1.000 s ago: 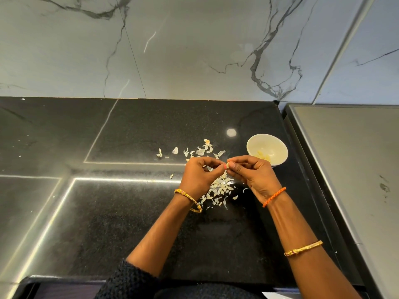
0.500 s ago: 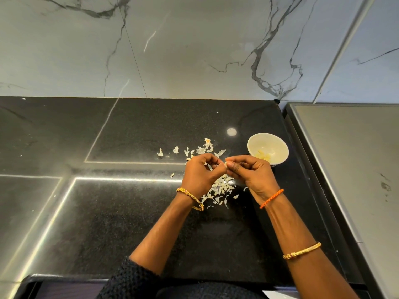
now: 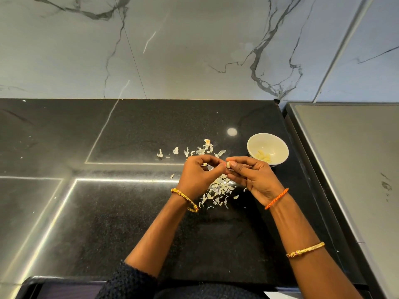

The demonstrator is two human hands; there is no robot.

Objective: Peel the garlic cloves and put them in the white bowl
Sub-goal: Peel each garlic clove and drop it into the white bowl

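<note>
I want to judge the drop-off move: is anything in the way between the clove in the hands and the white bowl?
Nothing visible. The clove is pinched between both hands, left and right. The bowl sits just beyond the right hand, open-topped with peeled cloves inside. Only bare counter lies between.

Glossy black speckled stone countertop; polished veined marble wall; papery garlic skins; glazed white bowl.

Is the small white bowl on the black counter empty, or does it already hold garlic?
Not empty. The small white bowl stands upright, with a few pale peeled garlic cloves lying at its bottom; most of its inside is bare.
</note>
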